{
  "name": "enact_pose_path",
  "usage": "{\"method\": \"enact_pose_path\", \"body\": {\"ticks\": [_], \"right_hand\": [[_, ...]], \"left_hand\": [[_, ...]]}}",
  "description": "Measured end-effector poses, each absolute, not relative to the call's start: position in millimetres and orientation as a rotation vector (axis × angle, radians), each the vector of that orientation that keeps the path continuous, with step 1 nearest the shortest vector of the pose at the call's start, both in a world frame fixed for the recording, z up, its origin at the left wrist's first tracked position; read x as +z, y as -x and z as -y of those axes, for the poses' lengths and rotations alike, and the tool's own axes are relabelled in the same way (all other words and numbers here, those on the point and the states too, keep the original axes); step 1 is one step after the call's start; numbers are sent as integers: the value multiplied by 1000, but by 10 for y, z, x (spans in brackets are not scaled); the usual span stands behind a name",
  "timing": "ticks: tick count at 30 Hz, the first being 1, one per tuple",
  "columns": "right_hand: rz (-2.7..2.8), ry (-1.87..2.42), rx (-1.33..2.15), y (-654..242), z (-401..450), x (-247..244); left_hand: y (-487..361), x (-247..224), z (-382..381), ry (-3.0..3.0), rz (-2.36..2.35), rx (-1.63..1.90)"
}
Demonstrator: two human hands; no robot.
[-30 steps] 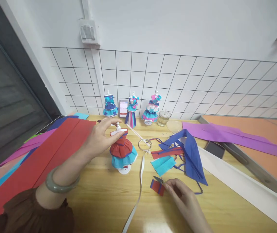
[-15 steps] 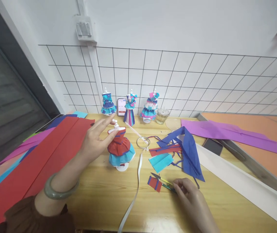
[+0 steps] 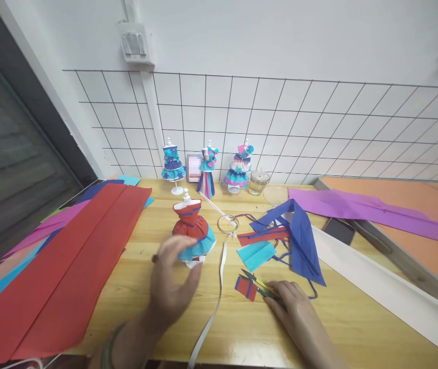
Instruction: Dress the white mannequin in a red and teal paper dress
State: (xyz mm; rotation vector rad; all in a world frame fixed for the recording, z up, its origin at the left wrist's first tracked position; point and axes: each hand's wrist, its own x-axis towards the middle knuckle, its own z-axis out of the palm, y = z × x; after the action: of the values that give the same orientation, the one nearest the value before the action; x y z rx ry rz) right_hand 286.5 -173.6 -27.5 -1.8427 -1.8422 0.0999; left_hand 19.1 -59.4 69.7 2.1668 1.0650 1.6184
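A small dress form (image 3: 190, 220) wears a red bodice and a red puffed skirt over a light-blue layer, on a white stand. My left hand (image 3: 170, 289), a little blurred, is in front of its lower skirt, thumb and fingers curved apart with nothing held; it partly hides the hem and base. My right hand (image 3: 295, 312) rests on the table over the handles of a pair of scissors (image 3: 255, 279), fingers closed around them. The scissors' blades lie over a small red piece with blue strips (image 3: 245, 288).
Three more dressed forms stand at the wall, with a phone (image 3: 194, 168) and a glass cup (image 3: 258, 183). Red sheets (image 3: 99, 246) lie left. Blue scraps (image 3: 305, 246), a turquoise piece (image 3: 256, 254), a metal ring (image 3: 228, 224) and white ribbon (image 3: 219, 292) lie mid-table. Purple paper (image 3: 357, 210) is right.
My left hand has moved down from the neck of the red dress form to in front of its skirt. My right hand has shifted slightly left, further over the scissors' handles.
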Motion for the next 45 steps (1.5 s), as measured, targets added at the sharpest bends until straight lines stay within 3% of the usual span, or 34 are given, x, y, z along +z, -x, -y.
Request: {"method": "enact_pose_path", "body": {"ticks": [3, 7, 13, 27, 34, 45], "right_hand": [[1791, 1821, 71, -2865, 1762, -272], [1737, 1773, 105, -2844, 1798, -225], [1653, 1688, 144, -2758, 1806, -144], [1668, 1947, -136, -3218, 1966, -528], [1718, 1811, -192, -3022, 1868, -489], [1701, 1745, 138, -2572, 1693, -317]], "left_hand": [[-355, 445, 846, -2150, -930, 1372], [-560, 234, 930, -1724, -1099, 885], [-694, -40, 858, -1403, -1059, 578], [-944, 262, 766, -2303, -1245, 118], [-1052, 125, 734, -2287, -1219, 138], [-1010, 135, 793, -2266, -1219, 261]]}}
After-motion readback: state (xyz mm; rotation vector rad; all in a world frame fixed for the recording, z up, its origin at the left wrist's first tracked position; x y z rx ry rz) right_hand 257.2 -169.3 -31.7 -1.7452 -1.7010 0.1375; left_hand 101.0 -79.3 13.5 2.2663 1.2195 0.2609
